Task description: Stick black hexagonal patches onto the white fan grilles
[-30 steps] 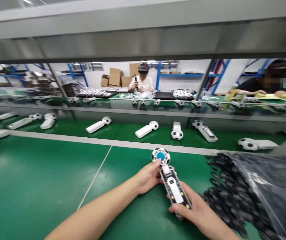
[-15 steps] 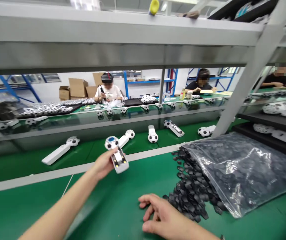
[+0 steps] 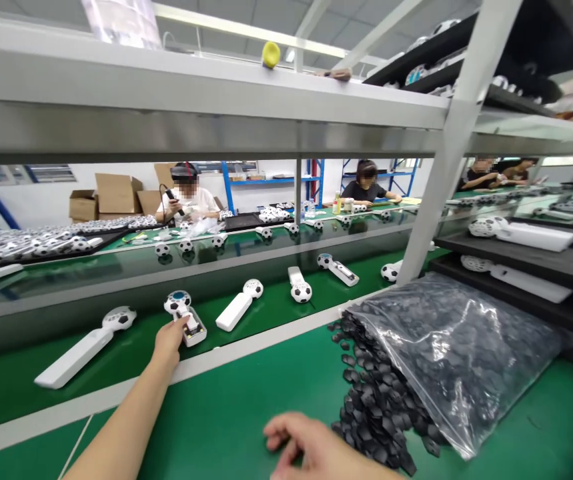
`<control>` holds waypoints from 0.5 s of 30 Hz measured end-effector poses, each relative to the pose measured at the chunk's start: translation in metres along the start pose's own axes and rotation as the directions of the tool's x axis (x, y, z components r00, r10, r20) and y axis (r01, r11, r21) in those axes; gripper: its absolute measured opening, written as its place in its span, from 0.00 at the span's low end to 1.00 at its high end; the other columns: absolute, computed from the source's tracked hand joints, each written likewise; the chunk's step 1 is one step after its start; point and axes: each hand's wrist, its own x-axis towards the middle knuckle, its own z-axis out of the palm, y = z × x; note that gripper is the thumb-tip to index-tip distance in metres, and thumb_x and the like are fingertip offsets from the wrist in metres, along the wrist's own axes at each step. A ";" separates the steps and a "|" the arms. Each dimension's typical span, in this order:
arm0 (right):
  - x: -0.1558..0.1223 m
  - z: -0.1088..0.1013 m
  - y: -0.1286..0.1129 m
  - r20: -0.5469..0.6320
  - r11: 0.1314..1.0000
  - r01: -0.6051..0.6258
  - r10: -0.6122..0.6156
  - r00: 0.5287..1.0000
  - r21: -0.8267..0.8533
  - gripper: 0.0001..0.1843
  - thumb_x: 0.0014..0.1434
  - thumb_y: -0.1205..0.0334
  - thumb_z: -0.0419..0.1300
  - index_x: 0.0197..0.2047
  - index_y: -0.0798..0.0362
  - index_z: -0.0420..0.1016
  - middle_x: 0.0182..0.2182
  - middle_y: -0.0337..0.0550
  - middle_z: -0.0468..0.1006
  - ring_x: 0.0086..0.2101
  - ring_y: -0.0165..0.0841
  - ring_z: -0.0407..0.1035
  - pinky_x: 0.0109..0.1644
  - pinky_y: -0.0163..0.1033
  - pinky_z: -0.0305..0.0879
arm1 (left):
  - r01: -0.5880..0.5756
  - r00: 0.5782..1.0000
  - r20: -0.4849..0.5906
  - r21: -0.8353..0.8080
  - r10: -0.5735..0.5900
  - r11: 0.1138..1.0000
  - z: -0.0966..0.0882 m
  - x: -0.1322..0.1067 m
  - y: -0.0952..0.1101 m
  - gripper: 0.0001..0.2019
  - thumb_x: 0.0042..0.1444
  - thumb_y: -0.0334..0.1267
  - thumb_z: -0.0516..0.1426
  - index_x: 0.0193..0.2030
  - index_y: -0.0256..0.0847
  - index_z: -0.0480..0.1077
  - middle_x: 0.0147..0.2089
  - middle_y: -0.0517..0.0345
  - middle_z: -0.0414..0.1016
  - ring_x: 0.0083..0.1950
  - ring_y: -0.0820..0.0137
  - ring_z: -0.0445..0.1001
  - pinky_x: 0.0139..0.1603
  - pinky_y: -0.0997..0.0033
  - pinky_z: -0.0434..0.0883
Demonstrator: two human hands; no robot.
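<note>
My left hand point(image 3: 170, 342) reaches forward over the green conveyor belt point(image 3: 11, 387) and its fingers are closed on the handle of a small hand-held fan with a football-patterned head point(image 3: 184, 313). The fan rests on or just above the belt, between two other white fans point(image 3: 84, 347) point(image 3: 239, 305). My right hand point(image 3: 316, 447) lies low on the green work table point(image 3: 226, 413), fingers loosely curled, holding nothing. It sits just left of a heap of small black hexagonal parts point(image 3: 373, 400) spilling from a clear plastic bag point(image 3: 446, 347).
More fans point(image 3: 298, 285) point(image 3: 337, 268) lie along the belt. A grey metal shelf point(image 3: 191, 100) runs overhead, with a slanted post point(image 3: 436, 187) at the right. Dark trays with fans point(image 3: 526, 240) stand at the right. Other people work at far tables.
My left hand has carried the fan forward from the table to the conveyor belt. My right hand let go of it and dropped to the table. The view has swung right.
</note>
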 end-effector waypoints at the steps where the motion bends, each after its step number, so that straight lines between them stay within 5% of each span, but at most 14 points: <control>1: 0.010 -0.007 -0.016 -0.092 0.998 -0.002 -0.004 0.996 -0.064 0.27 0.47 0.58 0.63 0.51 0.52 0.65 0.46 0.47 0.69 0.36 0.31 0.69 0.36 0.34 0.66 | 0.007 1.000 0.016 -0.063 -0.006 0.998 -0.003 -0.001 -0.001 0.04 0.46 0.30 0.58 0.30 0.36 0.67 0.22 0.61 0.70 0.24 0.70 0.70 0.27 0.73 0.67; 5: 0.093 -0.036 -0.068 -0.356 0.918 -0.139 -0.003 0.935 -0.372 0.36 0.50 0.47 0.59 0.58 0.56 0.57 0.55 0.54 0.61 0.48 0.38 0.64 0.51 0.42 0.60 | 0.055 0.990 0.141 -0.285 -0.015 0.957 -0.016 -0.007 -0.001 0.04 0.54 0.31 0.51 0.34 0.35 0.66 0.29 0.55 0.73 0.30 0.68 0.74 0.31 0.68 0.72; 9: 0.188 -0.036 -0.079 -0.512 0.870 -0.281 0.038 0.858 -0.405 0.46 0.46 0.39 0.57 0.62 0.57 0.51 0.64 0.56 0.38 0.59 0.54 0.41 0.56 0.57 0.50 | 0.091 0.981 0.193 -0.404 -0.012 0.910 -0.018 -0.009 -0.003 0.03 0.53 0.28 0.53 0.34 0.34 0.67 0.31 0.55 0.73 0.30 0.70 0.74 0.31 0.70 0.73; 12: 0.224 -0.023 -0.068 -0.591 0.854 -0.343 0.054 0.805 -0.390 0.44 0.41 0.46 0.64 0.58 0.52 0.56 0.64 0.52 0.33 0.60 0.59 0.34 0.56 0.64 0.43 | 0.108 0.981 0.194 -0.448 -0.022 0.887 -0.013 -0.006 -0.007 0.05 0.48 0.24 0.57 0.32 0.34 0.67 0.28 0.55 0.72 0.27 0.72 0.72 0.28 0.73 0.72; 15: 0.228 -0.022 -0.053 -0.638 0.884 -0.322 0.036 0.769 -0.338 0.34 0.37 0.60 0.66 0.50 0.49 0.63 0.64 0.46 0.30 0.59 0.59 0.36 0.57 0.65 0.39 | 0.104 0.981 0.194 -0.471 -0.013 0.876 -0.010 -0.005 -0.010 0.09 0.44 0.25 0.60 0.33 0.34 0.66 0.27 0.57 0.72 0.25 0.72 0.72 0.27 0.71 0.72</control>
